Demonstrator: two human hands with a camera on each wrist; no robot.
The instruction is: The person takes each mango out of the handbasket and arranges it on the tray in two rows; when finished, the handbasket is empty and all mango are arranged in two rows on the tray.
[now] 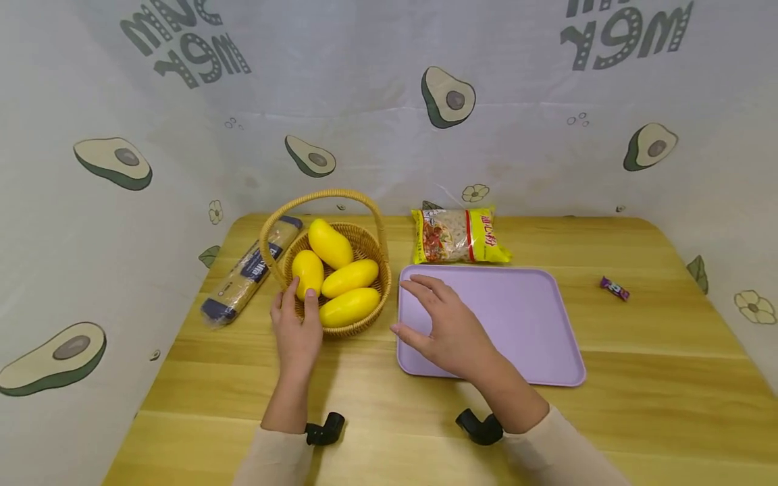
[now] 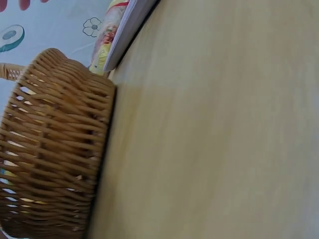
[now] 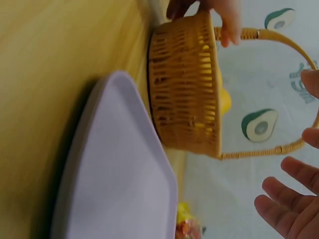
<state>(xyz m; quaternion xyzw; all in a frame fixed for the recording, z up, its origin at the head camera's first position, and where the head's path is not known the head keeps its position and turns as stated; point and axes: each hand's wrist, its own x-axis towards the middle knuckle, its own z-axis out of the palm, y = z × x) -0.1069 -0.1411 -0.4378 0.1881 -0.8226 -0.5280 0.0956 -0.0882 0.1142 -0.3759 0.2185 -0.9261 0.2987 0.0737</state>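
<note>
A round wicker basket (image 1: 362,329) with a tall arched handle stands on the table and holds several yellow mangoes (image 1: 349,307). My left hand (image 1: 296,337) grips the near left side of the basket, its thumb and fingers at the rim, close to one mango. In the right wrist view, fingers of that left hand (image 3: 228,17) lie over the rim. My right hand (image 1: 452,331) hovers over the left part of a light purple tray (image 1: 516,324), fingers spread apart and holding nothing. The left wrist view shows the basket's woven wall (image 2: 55,144) but little of the left hand.
Behind the tray lies a yellow and clear food packet (image 1: 452,236). Left of the basket is a long packet of noodles (image 1: 249,273), partly behind the handle. A small purple wrapped candy (image 1: 614,288) lies at the right. A printed curtain (image 1: 377,101) surrounds the wooden table (image 1: 656,405).
</note>
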